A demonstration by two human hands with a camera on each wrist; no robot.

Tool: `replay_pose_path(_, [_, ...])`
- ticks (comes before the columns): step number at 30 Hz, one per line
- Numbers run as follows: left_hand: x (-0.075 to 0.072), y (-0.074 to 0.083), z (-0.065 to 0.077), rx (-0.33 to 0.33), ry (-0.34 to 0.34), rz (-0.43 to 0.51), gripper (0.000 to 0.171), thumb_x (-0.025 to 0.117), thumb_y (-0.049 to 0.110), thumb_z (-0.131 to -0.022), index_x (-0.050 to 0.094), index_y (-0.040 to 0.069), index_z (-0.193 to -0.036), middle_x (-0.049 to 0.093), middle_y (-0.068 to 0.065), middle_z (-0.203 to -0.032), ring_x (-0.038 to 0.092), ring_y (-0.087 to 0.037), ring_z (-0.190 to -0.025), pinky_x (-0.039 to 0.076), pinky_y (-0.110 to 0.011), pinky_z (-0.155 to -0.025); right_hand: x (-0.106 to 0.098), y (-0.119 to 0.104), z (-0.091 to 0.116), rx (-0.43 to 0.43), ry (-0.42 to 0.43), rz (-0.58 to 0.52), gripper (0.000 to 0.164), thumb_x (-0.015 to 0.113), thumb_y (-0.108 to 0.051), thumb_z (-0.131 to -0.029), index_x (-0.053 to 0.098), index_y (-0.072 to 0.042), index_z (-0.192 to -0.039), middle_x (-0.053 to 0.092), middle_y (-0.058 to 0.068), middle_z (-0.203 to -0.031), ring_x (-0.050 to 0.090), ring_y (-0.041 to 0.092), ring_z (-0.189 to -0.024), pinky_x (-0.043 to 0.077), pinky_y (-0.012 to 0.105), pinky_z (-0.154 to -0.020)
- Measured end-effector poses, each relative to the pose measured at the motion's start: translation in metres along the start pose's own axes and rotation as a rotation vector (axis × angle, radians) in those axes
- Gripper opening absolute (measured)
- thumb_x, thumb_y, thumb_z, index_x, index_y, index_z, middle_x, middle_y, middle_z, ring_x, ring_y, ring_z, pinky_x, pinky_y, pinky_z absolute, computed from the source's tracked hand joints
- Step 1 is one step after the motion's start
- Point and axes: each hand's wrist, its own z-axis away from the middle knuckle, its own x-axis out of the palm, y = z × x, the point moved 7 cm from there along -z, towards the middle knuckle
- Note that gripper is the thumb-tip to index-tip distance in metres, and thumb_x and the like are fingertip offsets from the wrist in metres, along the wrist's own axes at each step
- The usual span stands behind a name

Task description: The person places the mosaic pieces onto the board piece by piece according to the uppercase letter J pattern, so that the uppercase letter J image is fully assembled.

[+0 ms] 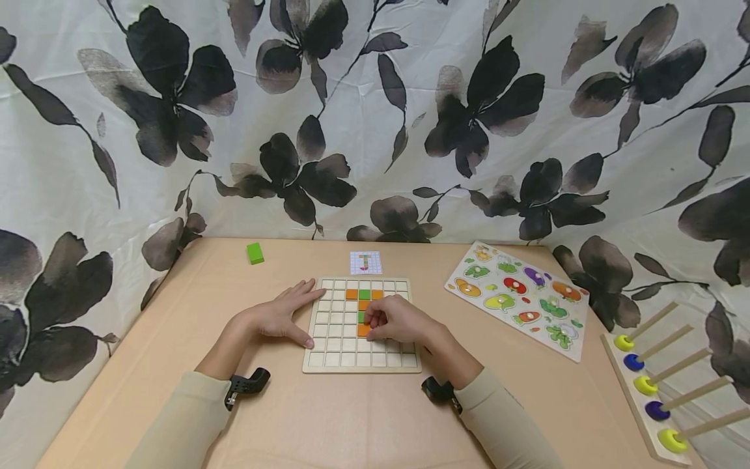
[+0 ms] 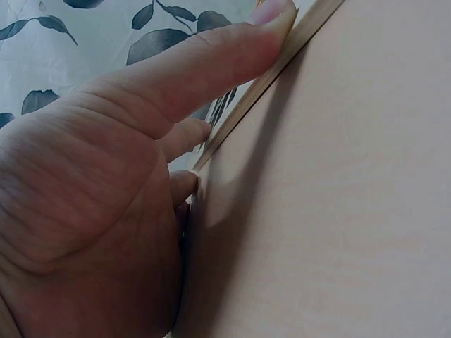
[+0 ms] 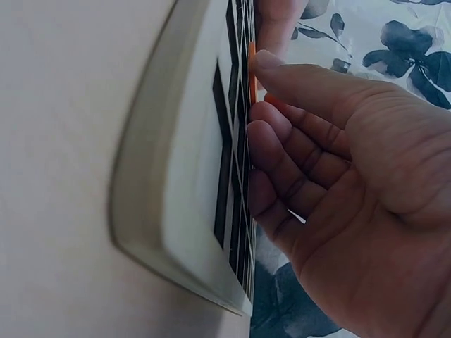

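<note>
A pale wooden grid board (image 1: 334, 359) lies on the table. My left hand (image 1: 280, 317) rests at its left edge with fingers spread; in the left wrist view the thumb (image 2: 232, 60) touches the board's side. Over the board's middle, my right hand (image 1: 401, 319) has its fingers curled, thumb and forefinger at an orange tile (image 1: 363, 331). The right wrist view shows orange (image 3: 253, 67) by the thumb tip. Above this tile sit a green tile (image 1: 361, 317), partly covered by the fingers, another orange one (image 1: 363, 305), and a top row of orange, green and orange.
A small pattern card (image 1: 366, 262) lies behind the board. At the back left is a green block (image 1: 254, 253). A vegetable picture board (image 1: 518, 296) lies to the right, beside a peg rack (image 1: 641, 404) with yellow and blue rings. A floral cloth (image 1: 375, 130) hangs behind the table.
</note>
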Motion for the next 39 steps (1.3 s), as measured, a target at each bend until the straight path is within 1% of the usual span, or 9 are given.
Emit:
replay_pose_path(4, [0.0, -0.001, 0.0, 0.001, -0.002, 0.002, 0.118, 0.091, 0.052, -0.072, 0.027, 0.019, -0.166, 0.0, -0.016, -0.176, -0.006, -0.043, -0.162, 0.004, -0.071, -0.125, -0.002, -0.002, 0.0, -0.028, 0.013, 0.006, 0.019, 0.085, -0.013, -0.088, 0.073, -0.009, -0.102, 0.066, -0.004, -0.082, 0.059, 0.01, -0.077, 0.051, 0.021, -0.07])
replay_pose_path(9, [0.0, -0.001, 0.0, -0.001, 0.002, 0.001, 0.119, 0.091, 0.052, -0.071, 0.027, 0.019, -0.166, 0.0, -0.015, -0.176, -0.006, -0.042, -0.162, 0.005, -0.07, -0.125, -0.009, -0.006, 0.002, -0.048, 0.052, 0.02, 0.023, 0.084, -0.015, -0.089, 0.073, -0.009, -0.109, 0.066, -0.005, -0.086, 0.059, 0.012, -0.081, 0.051, 0.023, -0.072])
replay_pose_path(18, [0.0, -0.001, 0.0, 0.001, -0.001, -0.001, 0.119, 0.091, 0.052, -0.071, 0.027, 0.019, -0.166, 0.0, -0.016, -0.176, -0.006, -0.043, -0.162, 0.003, -0.07, -0.125, -0.035, -0.007, 0.015, 0.004, 0.115, 0.009, 0.032, 0.082, -0.019, -0.091, 0.074, -0.011, -0.121, 0.068, -0.004, -0.096, 0.06, 0.019, -0.088, 0.053, 0.027, -0.074])
replay_pose_path(21, [0.001, -0.001, 0.0, 0.0, -0.001, -0.003, 0.119, 0.09, 0.053, -0.071, 0.027, 0.02, -0.167, 0.0, -0.016, -0.176, -0.005, -0.043, -0.162, 0.004, -0.07, -0.126, -0.045, -0.004, 0.021, 0.015, 0.138, -0.011, 0.033, 0.082, -0.017, -0.091, 0.074, -0.01, -0.122, 0.069, -0.001, -0.098, 0.06, 0.021, -0.089, 0.053, 0.027, -0.073])
replay_pose_path(23, [0.001, -0.002, -0.001, 0.0, 0.0, -0.003, 0.119, 0.09, 0.054, -0.071, 0.027, 0.02, -0.167, 0.0, -0.016, -0.176, -0.006, -0.043, -0.162, 0.004, -0.07, -0.126, -0.05, 0.0, 0.026, 0.043, 0.153, -0.022, 0.033, 0.082, -0.017, -0.09, 0.074, -0.011, -0.122, 0.069, 0.0, -0.097, 0.06, 0.022, -0.09, 0.053, 0.027, -0.073])
replay_pose_path(27, [0.001, -0.003, -0.002, 0.0, -0.001, -0.006, 0.119, 0.09, 0.055, -0.071, 0.027, 0.021, -0.167, 0.0, -0.015, -0.176, -0.006, -0.043, -0.162, 0.004, -0.07, -0.125, -0.06, 0.007, 0.036, 0.101, 0.184, -0.018, 0.033, 0.083, -0.018, -0.09, 0.074, -0.013, -0.122, 0.067, -0.001, -0.096, 0.059, 0.023, -0.091, 0.052, 0.029, -0.074])
replay_pose_path(30, [0.001, -0.003, -0.001, -0.001, -0.001, -0.011, 0.119, 0.09, 0.055, -0.071, 0.026, 0.021, -0.167, 0.0, -0.015, -0.176, -0.005, -0.043, -0.162, 0.004, -0.07, -0.125, -0.068, 0.011, 0.041, 0.121, 0.2, -0.006, 0.034, 0.083, -0.018, -0.09, 0.074, -0.012, -0.122, 0.067, -0.001, -0.096, 0.059, 0.023, -0.091, 0.053, 0.031, -0.075])
replay_pose_path(35, [0.001, -0.003, -0.001, 0.007, 0.005, -0.012, 0.12, 0.09, 0.055, -0.071, 0.026, 0.02, -0.167, 0.0, -0.016, -0.176, -0.005, -0.043, -0.162, 0.004, -0.071, -0.125, -0.078, 0.016, 0.046, 0.095, 0.201, 0.012, 0.032, 0.083, -0.017, -0.09, 0.074, -0.012, -0.12, 0.068, -0.001, -0.096, 0.06, 0.022, -0.088, 0.054, 0.031, -0.077])
replay_pose_path(39, [0.0, -0.002, -0.001, 0.006, 0.004, -0.012, 0.119, 0.09, 0.054, -0.071, 0.026, 0.02, -0.167, 0.0, -0.016, -0.176, -0.005, -0.043, -0.162, 0.004, -0.071, -0.125, -0.084, 0.018, 0.049, 0.079, 0.182, 0.006, 0.029, 0.082, -0.014, -0.09, 0.075, -0.015, -0.118, 0.069, 0.0, -0.098, 0.06, 0.022, -0.089, 0.054, 0.031, -0.079])
